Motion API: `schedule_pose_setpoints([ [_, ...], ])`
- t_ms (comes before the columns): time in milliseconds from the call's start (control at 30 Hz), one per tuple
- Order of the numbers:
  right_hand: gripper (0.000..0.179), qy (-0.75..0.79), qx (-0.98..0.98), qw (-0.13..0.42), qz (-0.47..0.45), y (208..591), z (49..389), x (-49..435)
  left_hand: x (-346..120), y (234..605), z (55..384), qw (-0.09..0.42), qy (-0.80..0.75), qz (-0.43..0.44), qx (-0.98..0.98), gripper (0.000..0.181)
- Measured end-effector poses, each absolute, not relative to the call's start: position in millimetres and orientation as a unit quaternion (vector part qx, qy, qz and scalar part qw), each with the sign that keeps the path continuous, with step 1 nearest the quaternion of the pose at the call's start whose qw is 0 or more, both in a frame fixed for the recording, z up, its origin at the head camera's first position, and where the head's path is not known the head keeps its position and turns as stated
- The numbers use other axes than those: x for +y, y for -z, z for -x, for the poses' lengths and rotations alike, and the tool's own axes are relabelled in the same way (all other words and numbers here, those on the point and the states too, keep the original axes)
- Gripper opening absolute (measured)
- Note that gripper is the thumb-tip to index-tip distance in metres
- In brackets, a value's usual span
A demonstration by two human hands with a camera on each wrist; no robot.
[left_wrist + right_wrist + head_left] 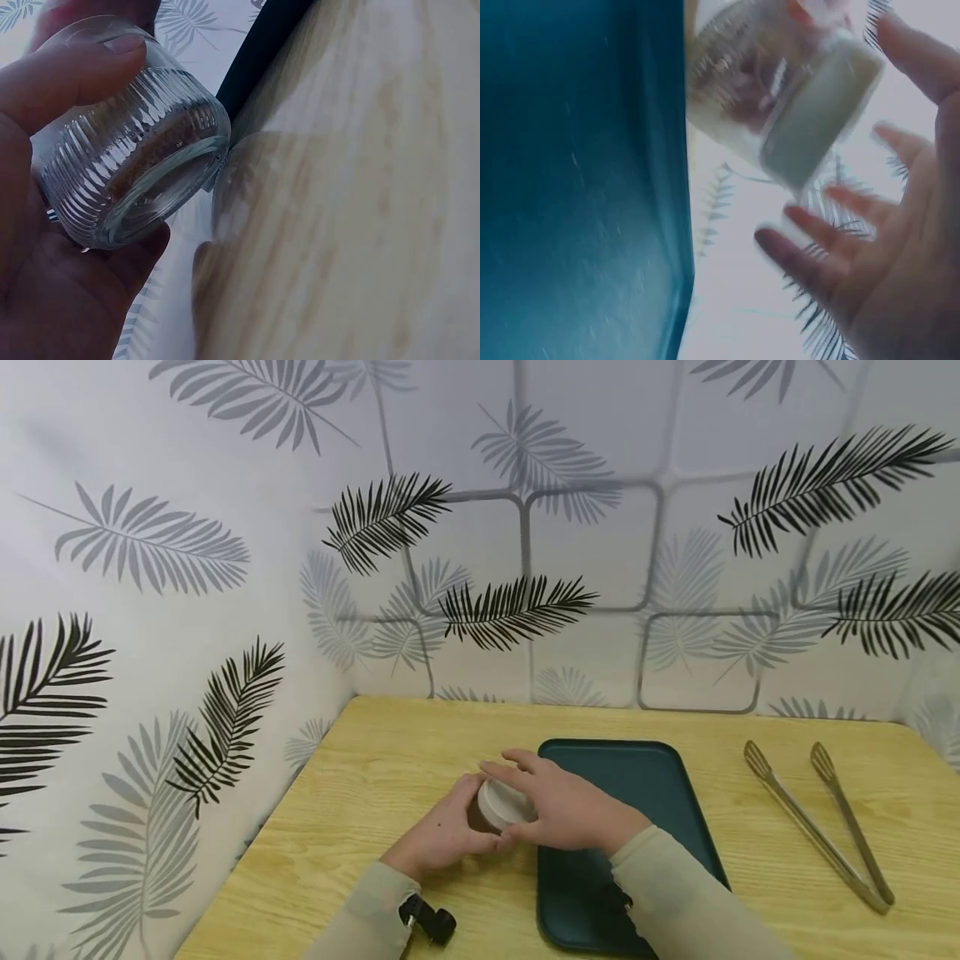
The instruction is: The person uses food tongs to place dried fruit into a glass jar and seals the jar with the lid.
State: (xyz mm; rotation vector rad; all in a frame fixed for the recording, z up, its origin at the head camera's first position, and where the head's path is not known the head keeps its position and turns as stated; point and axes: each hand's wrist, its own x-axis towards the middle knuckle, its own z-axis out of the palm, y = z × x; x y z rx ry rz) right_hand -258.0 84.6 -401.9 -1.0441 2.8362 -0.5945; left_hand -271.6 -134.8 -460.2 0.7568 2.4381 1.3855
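Observation:
A small ribbed glass jar [135, 142] with a pale lid [504, 803] is tilted above the table, and something brownish shows inside it. My left hand [447, 827] grips the jar's side, with the thumb and fingers wrapped round the glass. Over the lid, my right hand [570, 802] has its fingers spread. In the right wrist view the right hand's fingers [802, 270] are blurred and stand apart from the lid. Whether the right thumb touches the lid I cannot tell.
A dark green tray [622, 768] lies beside the jar, partly under my right forearm. To its right, metal tongs [817, 835] lie spread on the wood-grain table [405, 735]. Leaf-patterned walls [480, 543] stand behind and at the left.

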Motion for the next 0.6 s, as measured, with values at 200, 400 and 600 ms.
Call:
schedule_pose_setpoints([
  [200, 0.078, 0.178, 0.881, 0.035, 0.438, 400, 261, 91, -136, 457, 271, 0.12, -0.464, -0.27, 0.835, 0.085],
  [400, 0.072, 0.152, 0.909, 0.024, 0.388, 397, 260, 86, -135, 458, 269, 0.14, -0.486, -0.25, 0.826, 0.082],
  [600, 0.073, 0.137, 0.919, 0.028, 0.368, 393, 256, 80, -136, 458, 268, 0.145, -0.493, -0.24, 0.824, 0.083],
])
